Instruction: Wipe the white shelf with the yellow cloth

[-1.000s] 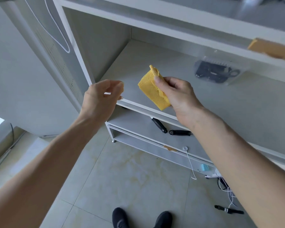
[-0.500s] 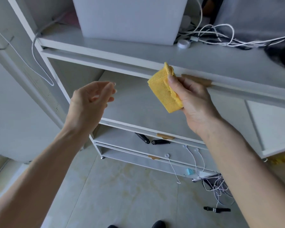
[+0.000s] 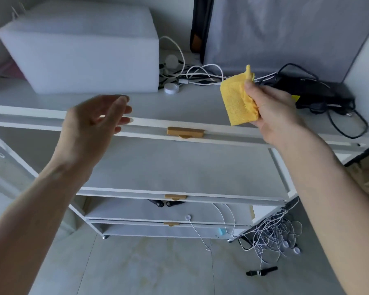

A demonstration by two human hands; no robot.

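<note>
Two hands are up in front of the white shelf: my right hand has its fingers clenched on the folded yellow cloth, held in the air above the top board and not yet touching it, while my left hand hangs released and empty near the front rail. My worry is the tangle of cables and the black power brick just behind the cloth. A broad sweep there could snag a lead or drag the small white puck off the edge.

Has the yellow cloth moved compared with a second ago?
Yes. The cloth has risen from the lower shelf level to above the top shelf, beside the cables.
</note>
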